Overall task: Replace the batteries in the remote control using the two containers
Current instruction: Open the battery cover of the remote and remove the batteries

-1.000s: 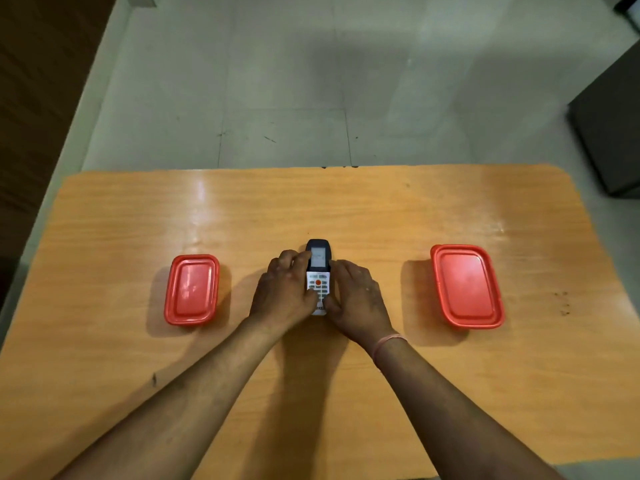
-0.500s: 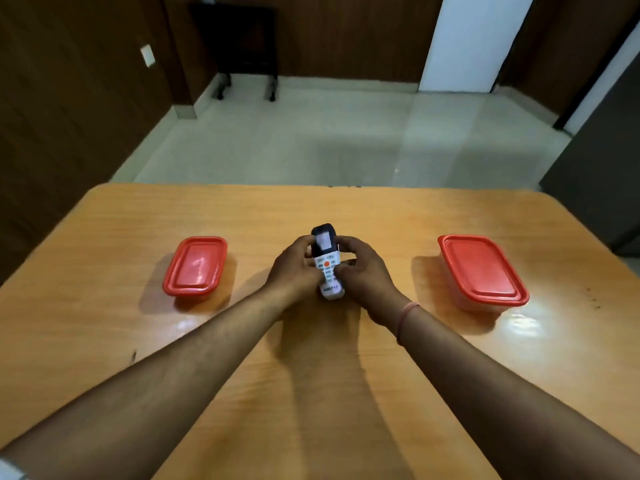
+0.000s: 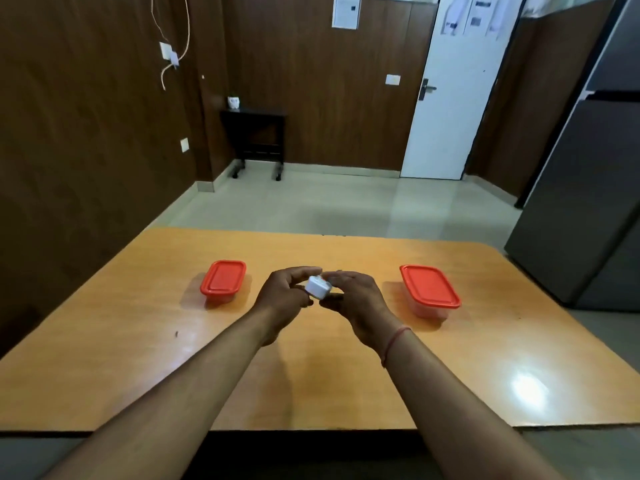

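Observation:
The white remote control [image 3: 318, 287] is lifted off the wooden table [image 3: 138, 358], end-on to the camera so only its short white end shows. My left hand [image 3: 284, 299] grips it from the left and my right hand [image 3: 356, 303] from the right, fingers curled round it. A small container with a red lid [image 3: 223, 281] stands to the left of my hands. A larger container with a red lid [image 3: 429, 290] stands to the right. Both lids are on.
A grey cabinet [image 3: 581, 202] stands close to the table's right far corner. Beyond the table lies a tiled floor, a small dark side table [image 3: 256, 140] against the wood-panelled wall, and a white door [image 3: 446, 98].
Both hands lifted the remote from the table and tipped it up, its end now pointing at the camera. The head view rose from the tabletop to take in the room.

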